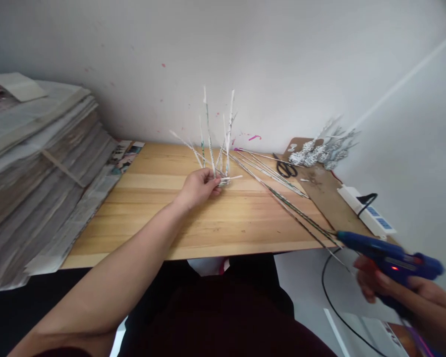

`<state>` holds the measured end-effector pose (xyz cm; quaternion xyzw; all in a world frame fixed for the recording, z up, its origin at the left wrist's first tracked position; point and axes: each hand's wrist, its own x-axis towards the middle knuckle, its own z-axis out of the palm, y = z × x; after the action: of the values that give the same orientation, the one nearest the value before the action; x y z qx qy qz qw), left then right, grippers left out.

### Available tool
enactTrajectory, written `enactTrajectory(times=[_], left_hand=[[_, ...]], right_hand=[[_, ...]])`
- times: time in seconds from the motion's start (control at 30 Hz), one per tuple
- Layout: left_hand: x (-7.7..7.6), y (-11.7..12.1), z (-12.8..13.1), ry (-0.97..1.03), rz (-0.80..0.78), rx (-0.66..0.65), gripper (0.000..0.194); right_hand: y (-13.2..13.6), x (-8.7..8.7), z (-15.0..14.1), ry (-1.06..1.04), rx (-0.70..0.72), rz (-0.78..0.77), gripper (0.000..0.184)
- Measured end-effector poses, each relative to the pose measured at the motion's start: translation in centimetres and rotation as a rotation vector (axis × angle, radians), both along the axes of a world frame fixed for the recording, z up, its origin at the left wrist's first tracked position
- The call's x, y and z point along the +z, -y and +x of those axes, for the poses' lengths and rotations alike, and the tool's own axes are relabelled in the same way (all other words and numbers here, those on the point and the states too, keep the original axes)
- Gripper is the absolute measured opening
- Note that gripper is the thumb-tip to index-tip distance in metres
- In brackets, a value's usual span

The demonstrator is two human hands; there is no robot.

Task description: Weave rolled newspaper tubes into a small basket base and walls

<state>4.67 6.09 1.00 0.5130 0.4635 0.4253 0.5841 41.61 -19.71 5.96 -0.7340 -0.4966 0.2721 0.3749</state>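
Observation:
My left hand point(202, 189) is closed on the base of a small frame of rolled paper sticks point(209, 131), several of them standing upright from the wooden table. One short white stick end juts out to the right past my fingers. At the lower right, beyond the table edge, my right hand point(388, 285) grips a blue hot glue gun point(390, 255) with a red light lit on its side. The gun's nozzle points left, close to the ends of long loose paper sticks point(299, 210). My right hand is slightly blurred.
Tall newspaper stacks point(40, 163) fill the left side. Black scissors point(285, 167) lie at the back right beside foil-like bundles point(319, 151) on brown board. A white power strip point(369, 210) sits at the right edge. A black cable point(325, 282) hangs below the table edge.

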Motion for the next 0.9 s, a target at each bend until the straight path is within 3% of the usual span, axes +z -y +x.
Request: enactTrajectory(times=[0.03, 0.17, 0.23, 0.33, 0.47, 0.9], left_hand=[[0.1, 0.0, 0.0, 0.016, -0.014, -0.004, 0.005], [0.4, 0.1, 0.0, 0.070, -0.053, -0.014, 0.007], [0.4, 0.1, 0.0, 0.073, -0.052, -0.020, 0.006], [0.3, 0.0, -0.1, 0.051, -0.034, -0.033, 0.004], [-0.1, -0.2, -0.2, 0.037, -0.005, -0.054, 0.005], [-0.6, 0.1, 0.0, -0.055, 0.087, -0.079, 0.007]], right_hand=[[-0.9, -0.2, -2.4, -0.098, 0.105, -0.082, 0.031], [-5.5, -2.0, -10.4, -0.261, 0.273, -0.022, 0.034], [-7.9, -3.0, -13.1, -0.253, 0.293, 0.028, 0.036], [-10.8, -3.8, -15.7, -0.051, 0.305, 0.110, 0.034], [-12.7, -3.9, -17.2, 0.159, 0.306, 0.173, 0.034], [-13.4, -5.9, -17.8, 0.274, 0.303, 0.256, 0.027]])
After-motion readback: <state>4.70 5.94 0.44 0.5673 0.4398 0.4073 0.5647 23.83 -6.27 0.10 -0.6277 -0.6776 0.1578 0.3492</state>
